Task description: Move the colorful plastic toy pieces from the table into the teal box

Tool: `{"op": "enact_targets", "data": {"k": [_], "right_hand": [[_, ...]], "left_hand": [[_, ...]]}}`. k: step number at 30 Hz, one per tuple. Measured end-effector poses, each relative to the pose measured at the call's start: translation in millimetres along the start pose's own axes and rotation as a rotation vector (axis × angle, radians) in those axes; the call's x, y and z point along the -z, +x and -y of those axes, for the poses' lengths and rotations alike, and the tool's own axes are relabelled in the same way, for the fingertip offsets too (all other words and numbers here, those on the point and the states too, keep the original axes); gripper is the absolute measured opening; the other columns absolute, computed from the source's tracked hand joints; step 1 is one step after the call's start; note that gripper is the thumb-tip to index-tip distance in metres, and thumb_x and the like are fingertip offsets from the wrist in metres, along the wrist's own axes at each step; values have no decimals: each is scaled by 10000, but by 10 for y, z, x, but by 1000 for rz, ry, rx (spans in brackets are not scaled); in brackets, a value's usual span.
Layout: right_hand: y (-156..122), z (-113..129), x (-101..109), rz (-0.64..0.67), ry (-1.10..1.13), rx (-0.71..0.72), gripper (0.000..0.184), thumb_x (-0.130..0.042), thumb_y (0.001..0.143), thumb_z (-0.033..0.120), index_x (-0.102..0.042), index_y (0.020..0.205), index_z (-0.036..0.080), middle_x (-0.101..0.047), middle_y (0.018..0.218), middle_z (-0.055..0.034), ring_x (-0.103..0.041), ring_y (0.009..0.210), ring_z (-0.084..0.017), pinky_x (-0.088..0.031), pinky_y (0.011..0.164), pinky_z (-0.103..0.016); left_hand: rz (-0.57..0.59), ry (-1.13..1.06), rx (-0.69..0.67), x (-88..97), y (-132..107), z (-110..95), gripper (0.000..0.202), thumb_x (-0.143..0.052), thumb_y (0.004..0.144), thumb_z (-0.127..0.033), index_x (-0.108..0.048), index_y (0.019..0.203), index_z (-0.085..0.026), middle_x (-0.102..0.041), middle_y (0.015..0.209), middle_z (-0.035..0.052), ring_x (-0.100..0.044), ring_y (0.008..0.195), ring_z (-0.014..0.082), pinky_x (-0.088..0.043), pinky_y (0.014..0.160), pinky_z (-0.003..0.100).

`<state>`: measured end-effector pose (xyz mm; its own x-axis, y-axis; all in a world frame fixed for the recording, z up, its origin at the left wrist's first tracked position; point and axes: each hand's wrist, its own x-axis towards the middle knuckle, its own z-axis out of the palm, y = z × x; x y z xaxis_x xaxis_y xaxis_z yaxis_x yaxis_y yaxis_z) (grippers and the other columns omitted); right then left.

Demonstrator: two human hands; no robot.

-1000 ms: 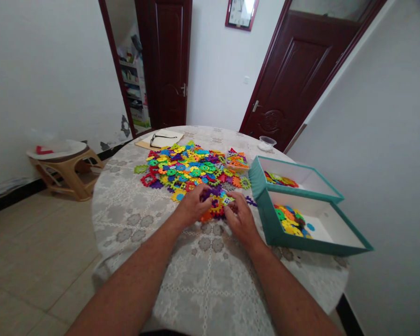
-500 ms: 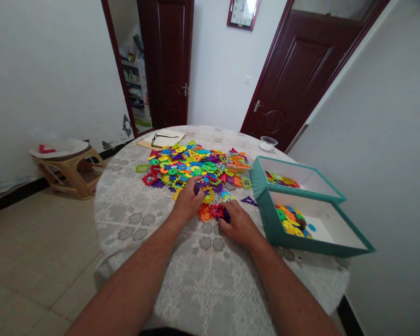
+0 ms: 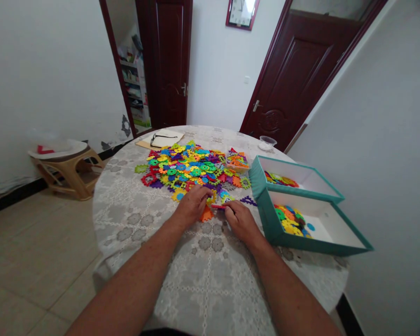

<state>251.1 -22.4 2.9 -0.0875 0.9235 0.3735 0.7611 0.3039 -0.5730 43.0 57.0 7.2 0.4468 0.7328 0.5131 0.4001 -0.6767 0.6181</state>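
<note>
A large heap of colourful toothed plastic building pieces (image 3: 185, 163) lies on the table. At its near edge my left hand (image 3: 193, 204) is closed, its fingertips curled together; what they hold, if anything, is hidden. My right hand (image 3: 241, 219) pinches a red plastic building piece (image 3: 217, 206), seen nearly edge-on, with a bit of purple under it. Between and below the hands an orange piece (image 3: 206, 214) lies flat on the cloth. A purple triangular piece (image 3: 248, 200) rests just beyond my right hand.
A green two-part box (image 3: 266, 219) holding sorted pieces stands on the right. Behind the heap are a small clear tub (image 3: 237, 161) of pieces, a clear bowl (image 3: 268, 142), and glasses (image 3: 154, 140) on paper. A stool (image 3: 66, 172) stands left of the table.
My left hand has moved right and nearer, from the heap's edge towards my right hand. The red piece, flat before, is now lifted and tilted in my right fingers.
</note>
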Motion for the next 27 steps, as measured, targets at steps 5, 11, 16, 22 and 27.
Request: {"op": "enact_targets", "data": {"k": [5,11,16,22,27], "right_hand": [[19,-50,-23,-61,-28,-29,336,-376,1042,279,-642,850,202,-656,843,-51,-594,825,-195,-406,751,-289],[18,-51,-45,-70,-19,-30,396,-322,1078,344,-575,799,221,-623,790,-35,-558,754,-187,-369,699,-291],[-2,32,-23,-68,77,-57,370,-336,1083,384,-637,948,214,-668,871,-37,-601,818,-195,-398,742,-290],[-8,90,11,-166,98,-165,392,-371,1071,458,-627,896,218,-634,781,-4,-572,736,-185,-381,684,-288],[-10,126,62,-380,157,-197,377,-356,1072,438,-613,903,220,-647,809,-18,-590,765,-191,-439,726,-306]], "left_hand": [[93,29,-98,-26,-30,-41,276,-459,964,-104,-699,1053,-208,-638,1013,74,-615,995,210,-513,894,343],[157,65,-126,20,-42,-171,183,-612,898,-148,-648,1066,-211,-617,1075,71,-601,1050,228,-501,928,354],[151,25,-95,9,-27,-157,91,-600,886,-142,-595,941,-214,-622,951,30,-589,917,195,-476,823,314],[1,-19,84,28,-1,-179,102,-599,859,-176,-560,943,-218,-625,905,1,-570,814,166,-449,766,293],[-44,-75,230,64,24,-223,112,-611,854,-235,-555,950,-223,-594,824,-32,-537,713,143,-420,688,275]]}}
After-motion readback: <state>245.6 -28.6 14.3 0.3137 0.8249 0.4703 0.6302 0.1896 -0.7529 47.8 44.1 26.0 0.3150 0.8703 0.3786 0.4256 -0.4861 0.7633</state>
